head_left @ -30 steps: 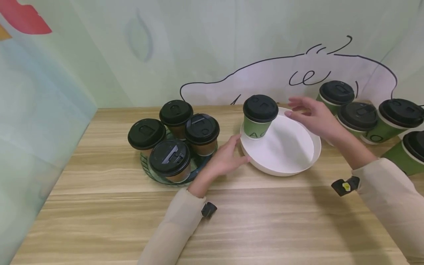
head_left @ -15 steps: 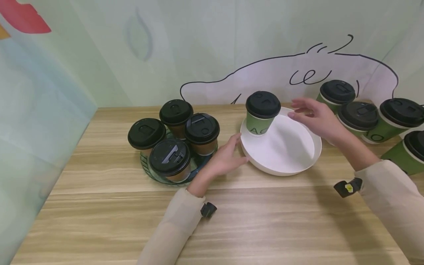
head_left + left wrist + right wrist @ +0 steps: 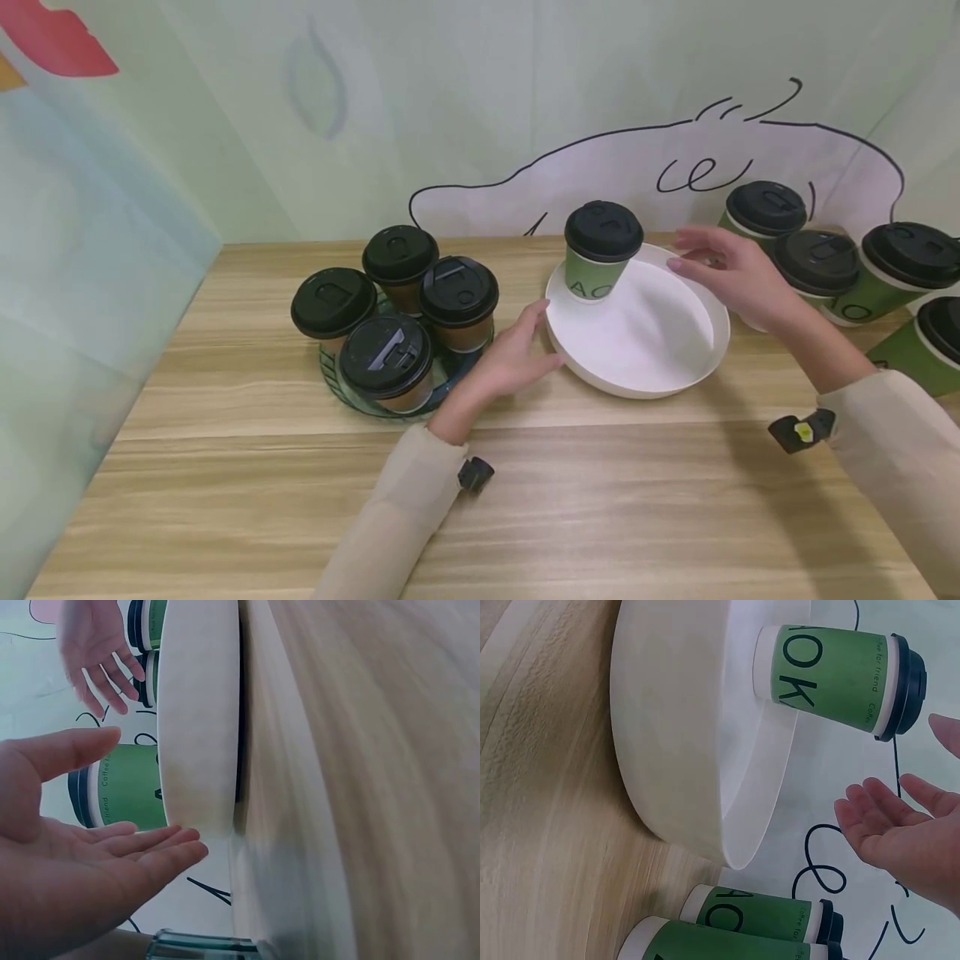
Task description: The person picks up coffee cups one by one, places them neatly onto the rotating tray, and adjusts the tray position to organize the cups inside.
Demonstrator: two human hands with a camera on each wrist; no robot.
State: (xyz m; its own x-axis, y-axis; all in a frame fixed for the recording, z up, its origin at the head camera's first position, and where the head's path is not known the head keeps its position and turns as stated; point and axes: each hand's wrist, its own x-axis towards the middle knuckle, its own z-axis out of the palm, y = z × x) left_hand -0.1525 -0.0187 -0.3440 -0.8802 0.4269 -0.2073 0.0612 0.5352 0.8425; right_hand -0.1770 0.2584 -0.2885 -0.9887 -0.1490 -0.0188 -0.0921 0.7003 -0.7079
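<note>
A green paper coffee cup (image 3: 596,275) with a black lid stands at the left back of a white round tray (image 3: 637,385). My left hand (image 3: 513,358) is at the tray's left side, thumb and fingers spread; in the left wrist view its fingertips lie at the tray wall (image 3: 199,712), and I cannot tell whether they touch. The right hand (image 3: 738,271) hovers over the tray's right back rim, fingers loosely bent, holding nothing. In the right wrist view that hand (image 3: 907,832) is apart from the upright cup (image 3: 829,679).
Several brown cups with black lids, such as the front one (image 3: 386,358), crowd a ribbed glass plate (image 3: 330,387) at left. Several green cups, including one at the back (image 3: 765,208), stand right of the tray near my right forearm. A printed cloth backdrop (image 3: 465,108) rises behind the table.
The green cup on the tray has shifted a little back and right. My right hand has moved slightly right, away from the tray's middle. The left hand has stayed nearly still.
</note>
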